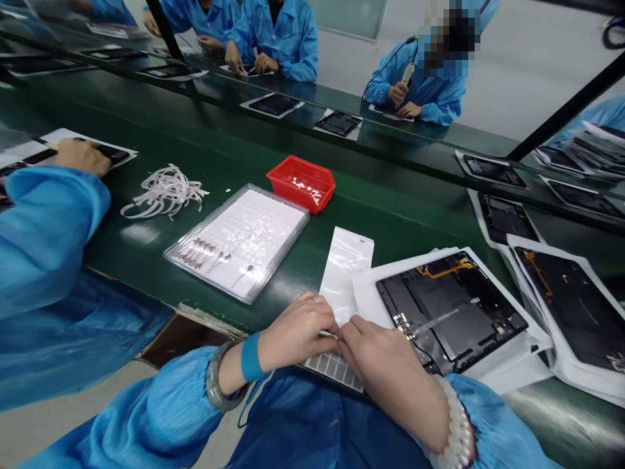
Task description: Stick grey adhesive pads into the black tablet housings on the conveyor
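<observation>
My left hand (pixel 299 331), with a teal wrist strap, is closed in a pinch on a thin, pale tool-like item (pixel 328 335) whose full shape is hidden. Touching it from the right, my right hand (pixel 374 352) has its fingertips pressed together; what they hold is too small to name. Both hands are over a sheet of white labels (pixel 336 370) at the table's near edge. A glossy white strip (pixel 344 270) extends beyond them. To the right, an opened black tablet housing (pixel 452 312) with an orange flex cable rests on white sheets.
A clear tray (pixel 239 241) holds small wired parts and white pieces. Behind it sits a red bin (pixel 301 182). Curled paper strips (pixel 168 190) lie farther left, near a co-worker's hand (pixel 83 156). More housings (pixel 573 303) are at right; people in blue work across the table.
</observation>
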### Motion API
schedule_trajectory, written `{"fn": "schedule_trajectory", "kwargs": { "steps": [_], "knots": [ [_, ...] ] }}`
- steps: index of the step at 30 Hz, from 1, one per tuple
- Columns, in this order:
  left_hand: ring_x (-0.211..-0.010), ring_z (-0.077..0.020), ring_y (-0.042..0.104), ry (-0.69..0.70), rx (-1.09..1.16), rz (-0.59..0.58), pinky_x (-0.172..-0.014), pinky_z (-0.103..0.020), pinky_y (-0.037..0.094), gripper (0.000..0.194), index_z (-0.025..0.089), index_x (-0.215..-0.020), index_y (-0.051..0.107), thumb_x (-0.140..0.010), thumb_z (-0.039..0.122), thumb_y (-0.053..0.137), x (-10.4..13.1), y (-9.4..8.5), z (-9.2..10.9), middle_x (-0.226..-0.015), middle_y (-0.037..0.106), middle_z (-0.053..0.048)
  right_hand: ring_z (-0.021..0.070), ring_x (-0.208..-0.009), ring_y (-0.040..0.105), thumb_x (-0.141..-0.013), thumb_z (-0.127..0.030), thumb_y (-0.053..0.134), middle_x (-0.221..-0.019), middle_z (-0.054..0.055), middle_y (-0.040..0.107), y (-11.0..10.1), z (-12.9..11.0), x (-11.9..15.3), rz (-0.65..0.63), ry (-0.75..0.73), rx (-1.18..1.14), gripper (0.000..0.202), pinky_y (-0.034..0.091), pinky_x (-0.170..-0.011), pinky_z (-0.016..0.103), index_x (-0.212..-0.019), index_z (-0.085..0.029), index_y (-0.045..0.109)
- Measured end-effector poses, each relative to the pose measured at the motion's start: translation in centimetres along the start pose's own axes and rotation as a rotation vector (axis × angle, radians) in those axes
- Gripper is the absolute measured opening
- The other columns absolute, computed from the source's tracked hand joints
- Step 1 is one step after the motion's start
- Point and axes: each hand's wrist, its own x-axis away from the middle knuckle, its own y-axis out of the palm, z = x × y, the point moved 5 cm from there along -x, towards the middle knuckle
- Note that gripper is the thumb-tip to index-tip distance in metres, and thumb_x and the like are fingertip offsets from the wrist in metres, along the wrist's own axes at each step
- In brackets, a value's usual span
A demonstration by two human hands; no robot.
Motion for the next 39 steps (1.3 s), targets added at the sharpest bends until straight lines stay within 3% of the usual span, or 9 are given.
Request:
{"fn": "schedule_trajectory", "kwargs": {
  "steps": [3,6,10,13,16,19,39],
  "knots": [
    [-0.084,-0.0172,0.06,0.04,0.032,-0.099,-0.08,-0.028,0.035,0.026,0.019,-0.083,0.067,-0.074,0.043,0.075,0.1,-1.1,0.1,-0.081,0.066,0.001,0.0175,-0.071,0.06,-0.087,-0.012,0.053,-0.078,0.003,0.062,-1.4,0.5,1.2,0.103,-0.004,-0.179,0.009,0.04,-0.056,0.027,-0.083,-0.018,0.058],
    [-0.089,-0.02,0.061,0.081,0.034,-0.152,-0.083,-0.03,0.038,0.045,0.019,-0.098,0.065,-0.071,0.054,0.073,-0.4,-2.7,0.4,-0.09,0.067,-0.001,0.0143,-0.075,0.059,-0.089,-0.017,0.05,-0.078,0.0,0.061,-3.1,4.0,3.2,0.201,0.099,-0.531,0.011,0.044,-0.066,0.025,-0.081,-0.021,0.056],
    [-0.085,-0.0164,0.059,0.227,-0.041,0.036,-0.08,-0.028,0.041,0.023,0.019,-0.099,0.063,-0.095,0.037,0.049,-2.8,-4.1,2.2,-0.092,0.066,-0.002,0.0166,-0.08,0.057,-0.089,-0.029,0.053,-0.08,0.002,0.061,-3.1,10.6,5.2,0.261,0.329,-0.682,0.016,0.045,-0.074,0.029,-0.075,-0.021,0.057],
    [-0.095,-0.0195,0.055,0.415,-0.218,0.161,-0.084,-0.032,0.043,0.021,0.02,-0.104,0.061,-0.097,0.023,0.042,-5.0,-2.7,4.2,-0.103,0.063,-0.005,0.0207,-0.087,0.055,-0.087,-0.032,0.054,-0.083,0.004,0.061,-1.8,13.1,5.2,0.276,0.403,-0.598,0.019,0.043,-0.082,0.036,-0.072,-0.021,0.059],
    [-0.101,-0.0222,0.053,0.513,-0.372,0.139,-0.083,-0.035,0.046,0.022,0.02,-0.106,0.06,-0.095,0.016,0.042,-6.6,-0.5,5.2,-0.109,0.061,-0.005,0.0227,-0.092,0.05,-0.088,-0.028,0.053,-0.087,0.005,0.06,-0.8,13.3,4.6,0.316,0.439,-0.501,0.017,0.04,-0.086,0.041,-0.073,-0.022,0.059],
    [-0.097,-0.0215,0.054,0.533,-0.406,0.103,-0.081,-0.034,0.047,0.022,0.018,-0.102,0.061,-0.096,0.015,0.039,-7.1,0.6,5.0,-0.104,0.062,-0.005,0.024,-0.093,0.048,-0.088,-0.026,0.052,-0.088,0.005,0.059,-0.3,12.6,4.4,0.333,0.472,-0.446,0.018,0.039,-0.086,0.043,-0.071,-0.022,0.058],
    [-0.1,-0.0211,0.053,0.495,-0.386,0.129,-0.084,-0.034,0.048,0.021,0.02,-0.104,0.06,-0.095,0.017,0.041,-6.9,0.6,4.3,-0.105,0.06,-0.005,0.0255,-0.098,0.045,-0.088,-0.025,0.052,-0.092,0.005,0.058,-0.1,12.2,4.5,0.287,0.533,-0.423,0.019,0.035,-0.085,0.043,-0.071,-0.022,0.06]
  ]
}}
